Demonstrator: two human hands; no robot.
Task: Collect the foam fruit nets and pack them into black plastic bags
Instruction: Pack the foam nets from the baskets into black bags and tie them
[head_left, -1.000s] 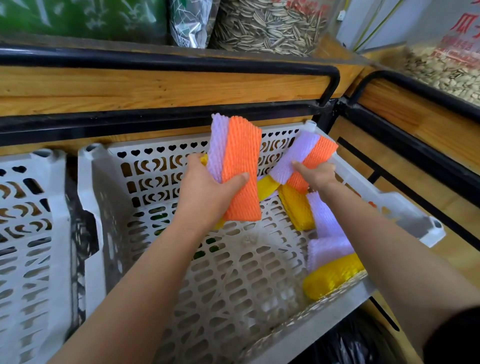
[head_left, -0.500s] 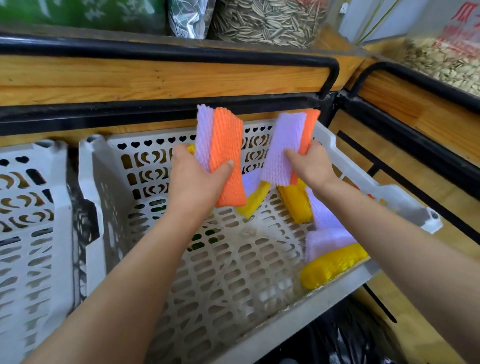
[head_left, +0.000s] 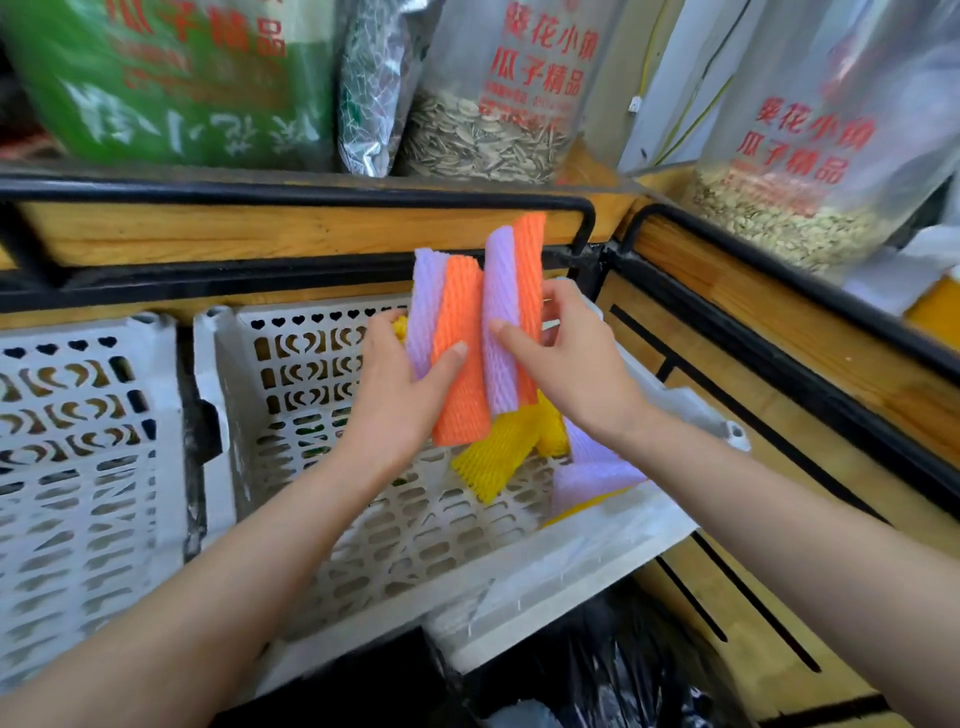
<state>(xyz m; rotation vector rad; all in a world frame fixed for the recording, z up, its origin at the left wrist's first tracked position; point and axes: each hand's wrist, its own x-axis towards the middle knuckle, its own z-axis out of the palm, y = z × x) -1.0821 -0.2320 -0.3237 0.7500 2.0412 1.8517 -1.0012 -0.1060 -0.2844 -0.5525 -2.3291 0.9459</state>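
Left hand (head_left: 400, 387) gripped 1 purple-and-orange net pair (head_left: 460, 358), thumb curled across the orange. Right hand (head_left: 569, 358) pinched a 2nd purple-and-orange pair (head_left: 511, 317) just beside it. Both were above the white crate (head_left: 571, 587). Yellow nets (head_left: 498, 457) and a purple net (head_left: 597, 478) lay inside. The black bag (head_left: 597, 670) sat below the crate's front edge.

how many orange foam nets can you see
2. One orange net is gripped in the left hand, the other orange net in the right hand. More could be hidden behind the hands or in the crate.
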